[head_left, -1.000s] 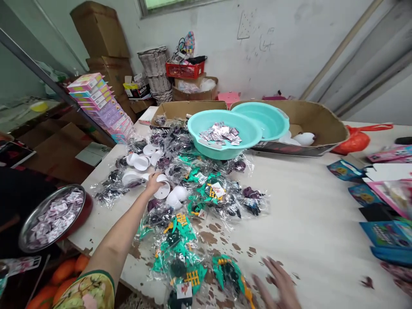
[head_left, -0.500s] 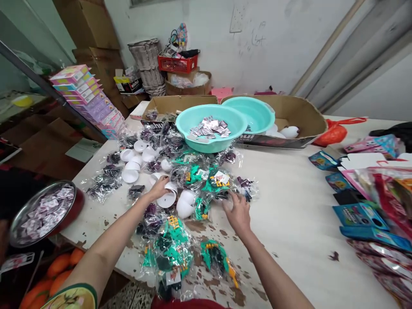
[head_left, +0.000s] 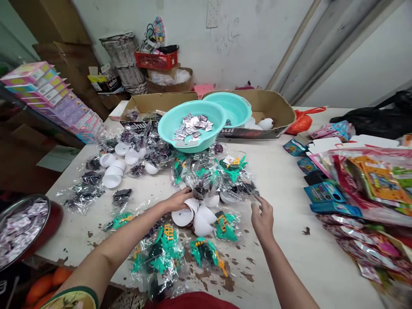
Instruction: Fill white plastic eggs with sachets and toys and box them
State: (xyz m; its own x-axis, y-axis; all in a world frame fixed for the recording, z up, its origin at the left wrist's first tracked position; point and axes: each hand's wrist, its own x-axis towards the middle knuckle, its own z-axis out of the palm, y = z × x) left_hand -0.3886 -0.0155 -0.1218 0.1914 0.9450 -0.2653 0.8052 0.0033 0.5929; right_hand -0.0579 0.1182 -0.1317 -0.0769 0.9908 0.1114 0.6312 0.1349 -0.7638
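Note:
My left hand [head_left: 178, 200] rests on a cluster of white capsule halves [head_left: 196, 214] in the middle of the table, fingers curled on one half's rim. My right hand [head_left: 263, 213] hovers to the right of them, fingers pinched at the edge of a clear bag [head_left: 247, 189] in the pile. Green and black toys in clear bags [head_left: 209, 174] lie heaped around both hands. More bagged green toys [head_left: 167, 251] lie near the front edge. A teal basin [head_left: 193, 124] with small silver packets stands behind the pile.
A second teal basin [head_left: 230, 105] and cardboard boxes [head_left: 273, 107] stand at the back. More white capsule halves [head_left: 112, 169] lie at the left. A metal bowl [head_left: 24, 225] of packets sits at far left. Coloured packages [head_left: 363, 189] cover the right side.
The view has swung left to right. My left hand has drawn the white capsule halves nearer to me. My right hand has come up from the front edge to the bagged toys.

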